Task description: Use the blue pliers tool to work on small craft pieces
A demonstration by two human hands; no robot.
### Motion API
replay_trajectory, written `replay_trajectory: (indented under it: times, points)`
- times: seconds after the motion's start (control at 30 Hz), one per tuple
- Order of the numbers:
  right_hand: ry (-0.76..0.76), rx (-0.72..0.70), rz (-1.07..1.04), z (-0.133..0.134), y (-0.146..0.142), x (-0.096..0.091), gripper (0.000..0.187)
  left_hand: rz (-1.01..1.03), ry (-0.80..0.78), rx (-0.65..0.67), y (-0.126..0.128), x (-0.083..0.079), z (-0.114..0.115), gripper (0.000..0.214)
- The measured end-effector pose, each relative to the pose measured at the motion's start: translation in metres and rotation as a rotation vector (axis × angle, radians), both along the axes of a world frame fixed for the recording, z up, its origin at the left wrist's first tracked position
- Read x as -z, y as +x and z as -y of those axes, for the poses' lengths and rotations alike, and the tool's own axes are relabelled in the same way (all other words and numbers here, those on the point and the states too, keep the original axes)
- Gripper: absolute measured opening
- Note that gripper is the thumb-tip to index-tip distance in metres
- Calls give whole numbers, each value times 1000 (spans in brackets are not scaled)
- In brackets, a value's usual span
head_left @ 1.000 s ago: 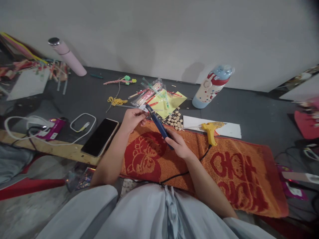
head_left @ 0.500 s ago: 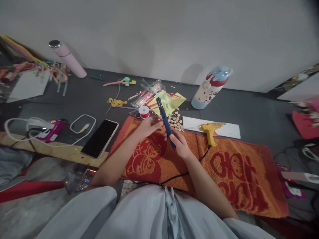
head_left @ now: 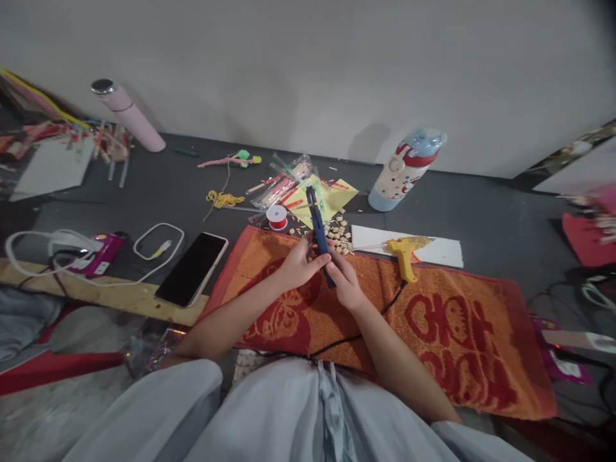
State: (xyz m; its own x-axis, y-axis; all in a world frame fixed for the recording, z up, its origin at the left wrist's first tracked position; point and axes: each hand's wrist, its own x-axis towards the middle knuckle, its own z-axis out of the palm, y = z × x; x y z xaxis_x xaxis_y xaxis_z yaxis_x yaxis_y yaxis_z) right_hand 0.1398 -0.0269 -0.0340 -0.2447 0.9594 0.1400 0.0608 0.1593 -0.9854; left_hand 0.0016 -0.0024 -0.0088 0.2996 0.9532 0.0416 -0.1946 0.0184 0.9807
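Over the orange towel (head_left: 462,282), both hands meet at a slim dark blue hand tool (head_left: 317,221) with a forked black tip pointing away from me. My right hand (head_left: 347,282) is closed around its lower end, thumb along the side. From the other side, my left hand (head_left: 304,262) grips its middle, the thumb resting across it; some fingers are hidden. Small cut wooden pieces (head_left: 338,232) lie in a heap just beyond the hands. A spool of red thread (head_left: 276,217) stands to the left, in front of a yellow paper (head_left: 332,197).
A yellow glue gun (head_left: 405,253) rests on a white strip (head_left: 445,250), its cord crossing the towel. Behind stands a patterned bottle (head_left: 407,170). Leftward are a phone (head_left: 191,269), a white cable (head_left: 161,224), yellow yarn (head_left: 224,199) and a pink flask (head_left: 129,115).
My left hand has moved right and closed onto the blue tool; earlier its fingers were beside it. The tool has turned slightly more upright. My right hand keeps its hold.
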Motion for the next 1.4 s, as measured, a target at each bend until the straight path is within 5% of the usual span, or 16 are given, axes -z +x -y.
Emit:
replay_trajectory:
  times: [0.73, 1.07, 1.4]
  points:
    - [16, 21, -4, 0, -1, 3, 55, 16, 29, -59, 1, 8, 2, 51]
    - [-122, 7, -58, -5, 2, 7, 67, -2, -101, -7, -4, 2, -12, 63]
    - [-198, -150, -87, -2, 8, 0, 72, 232, -129, -279, -37, -17, -32, 54]
